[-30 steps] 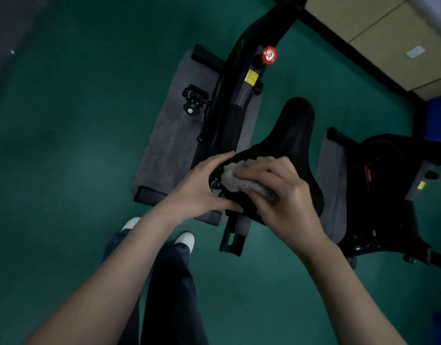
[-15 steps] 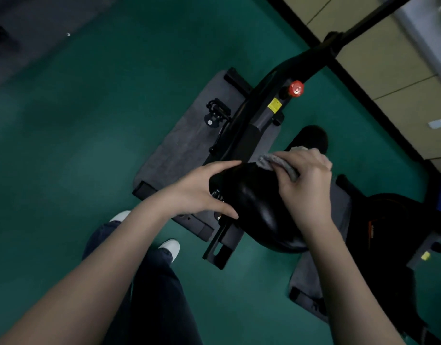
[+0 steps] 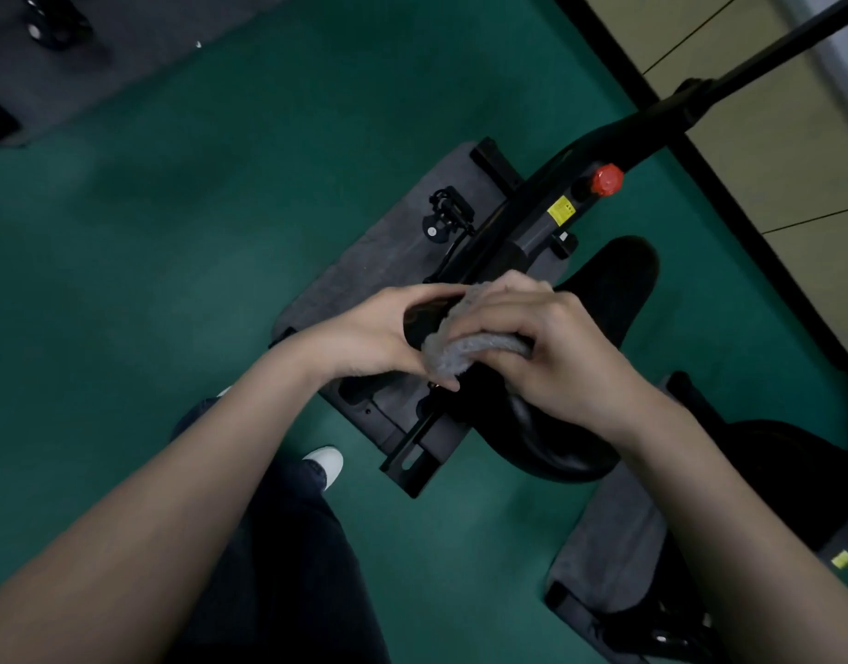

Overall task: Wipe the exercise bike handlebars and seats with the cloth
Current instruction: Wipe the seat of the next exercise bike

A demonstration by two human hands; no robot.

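The right hand [image 3: 551, 361] grips a bunched grey cloth [image 3: 460, 352], pressing it onto the black bike saddle [image 3: 613, 285] under its fingers. Just beside it, the left hand [image 3: 379, 337] curls round the saddle's edge. Seat wiping looks underway. Whether the handlebars are done cannot be told.

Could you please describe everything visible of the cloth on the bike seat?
The cloth is grey and looks soft and fuzzy, like microfibre. It is bunched into a thick wad, not spread flat. The right hand grips it from above, fingers curled over it, pressing it onto the black seat. The left hand holds the seat edge beside it; its thumb seems to touch the cloth's lower end. The right hand's fingers hide part of it.
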